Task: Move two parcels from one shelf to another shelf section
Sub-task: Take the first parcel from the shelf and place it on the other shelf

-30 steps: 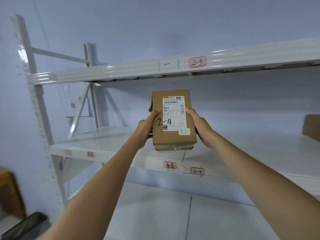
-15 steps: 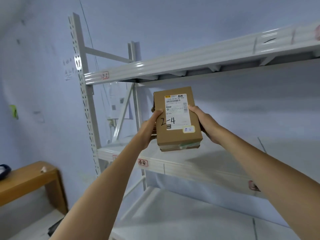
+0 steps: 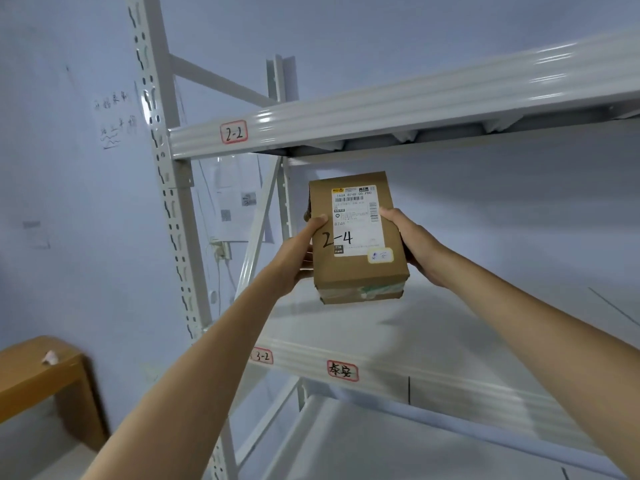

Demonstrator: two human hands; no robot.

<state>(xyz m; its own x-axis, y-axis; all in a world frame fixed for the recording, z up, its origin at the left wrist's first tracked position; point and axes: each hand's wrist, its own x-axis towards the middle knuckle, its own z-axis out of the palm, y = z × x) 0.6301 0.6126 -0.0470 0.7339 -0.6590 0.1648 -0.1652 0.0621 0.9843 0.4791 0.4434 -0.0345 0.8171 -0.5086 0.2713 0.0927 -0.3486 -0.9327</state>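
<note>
A brown cardboard parcel (image 3: 356, 271) with a white shipping label and "2-4" handwritten on it is held up in front of the white metal shelving. My left hand (image 3: 299, 254) grips its left side, thumb on top. My right hand (image 3: 415, 245) grips its right side. A second, thinner parcel (image 3: 362, 296) is pressed under the first one, only its front edge showing. Both hang above the middle shelf (image 3: 433, 341), whose front beam carries a "3-2" tag (image 3: 262, 357). The beam above bears a "2-2" tag (image 3: 234, 132).
The shelf's perforated left upright (image 3: 173, 216) stands close to the wall. A wooden bench (image 3: 41, 372) sits low at the left with a scrap of paper on it. Papers hang on the wall behind the frame. A lower shelf (image 3: 398, 448) lies beneath.
The view has swung left along the shelving and nearer; the left upright and the "2-2" tag now show. The parcels stay held between both hands at about the same height.
</note>
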